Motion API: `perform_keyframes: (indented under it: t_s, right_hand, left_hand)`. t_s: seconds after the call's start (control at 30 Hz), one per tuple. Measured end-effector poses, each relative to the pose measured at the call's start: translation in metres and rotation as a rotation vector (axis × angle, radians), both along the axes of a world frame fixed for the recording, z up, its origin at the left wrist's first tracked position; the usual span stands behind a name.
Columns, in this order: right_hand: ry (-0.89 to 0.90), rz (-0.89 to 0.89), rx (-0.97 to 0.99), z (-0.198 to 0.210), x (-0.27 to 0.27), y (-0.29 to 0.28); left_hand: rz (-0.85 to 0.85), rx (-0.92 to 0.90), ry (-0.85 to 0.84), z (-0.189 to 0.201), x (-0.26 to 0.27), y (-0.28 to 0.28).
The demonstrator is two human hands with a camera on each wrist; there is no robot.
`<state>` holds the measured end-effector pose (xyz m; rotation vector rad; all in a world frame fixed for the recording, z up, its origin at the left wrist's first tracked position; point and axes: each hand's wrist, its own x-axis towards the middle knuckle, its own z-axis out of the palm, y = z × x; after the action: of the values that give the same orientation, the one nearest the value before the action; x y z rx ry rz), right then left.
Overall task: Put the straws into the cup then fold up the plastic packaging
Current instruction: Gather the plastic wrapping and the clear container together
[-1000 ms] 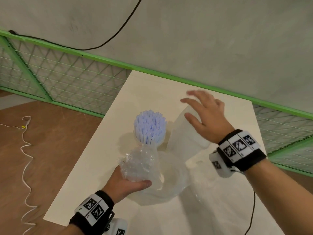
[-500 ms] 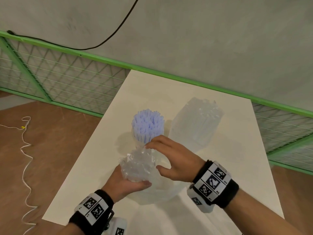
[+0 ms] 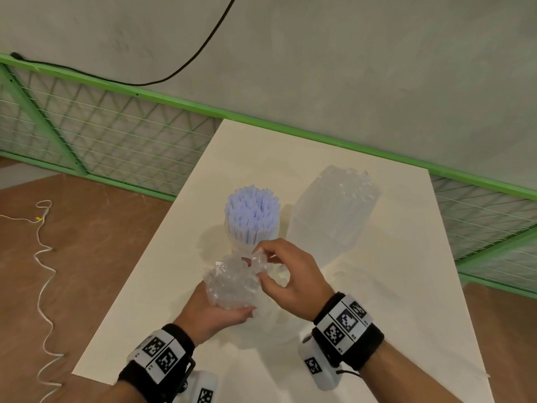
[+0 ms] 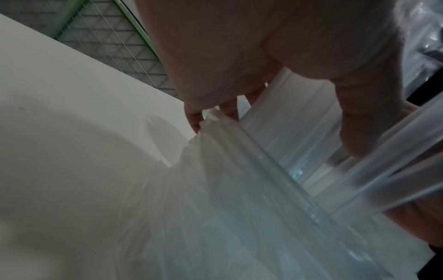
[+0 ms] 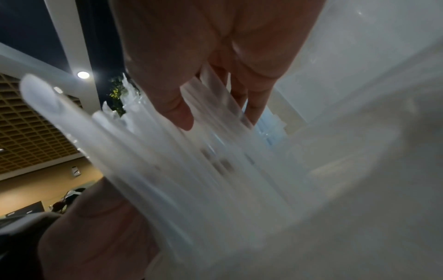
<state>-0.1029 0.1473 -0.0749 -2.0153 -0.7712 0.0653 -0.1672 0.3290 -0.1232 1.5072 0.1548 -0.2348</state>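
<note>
A clear cup [image 3: 247, 244] stands mid-table, packed with upright bluish straws [image 3: 252, 212]. Just in front of it my left hand [image 3: 216, 311] grips a bundle of clear wrapped straws [image 3: 232, 282] from below, held upright. My right hand [image 3: 260, 264] pinches a few of those straws at the bundle's top, thumb and forefinger curled on them. In the left wrist view the straws [image 4: 251, 180] run past my fingers [image 4: 364, 117]. The right wrist view shows the bundle [image 5: 167, 161] blurred under my thumb [image 5: 177, 113]. Clear plastic packaging [image 3: 270, 333] lies crumpled beneath my hands.
A second clear bag of wrapped straws [image 3: 334, 210] lies on the white table [image 3: 392, 315], right of the cup. A green mesh fence [image 3: 116, 135] runs behind the table. A white cord [image 3: 43, 257] trails over the brown floor on the left.
My right hand left the bag at the back right, came to the bundle in my left hand and now pinches straws at its top. The left hand stayed put.
</note>
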Motion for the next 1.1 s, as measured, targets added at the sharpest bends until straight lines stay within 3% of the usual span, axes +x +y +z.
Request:
perform_keyframes:
  t_s: [0.2,0.43,0.7,0.87,1.1]
  right_hand:
    - [0.108,-0.127,0.091,-0.003,-0.006,-0.003]
    - [-0.092,-0.220,0.049,-0.013,-0.005,-0.009]
    - [-0.062,-0.332,0.134,0.007,-0.002,-0.014]
    - [-0.137,-0.263,-0.043,-0.011,-0.005,-0.014]
    - [-0.165,-0.330,-0.024,-0.008,0.002,-0.019]
  left_hand:
    - [0.009,0.035,-0.068,0.000,0.000,0.001]
    - [0.036,0.030,-0.018,-0.006,-0.001,0.001]
    - [0.014,-0.002,-0.032,-0.010,-0.003,0.003]
    - [0.008,-0.013,-0.045,-0.010,-0.003,0.002]
    - [0.024,0.029,-0.022,-0.011,-0.002,0.002]
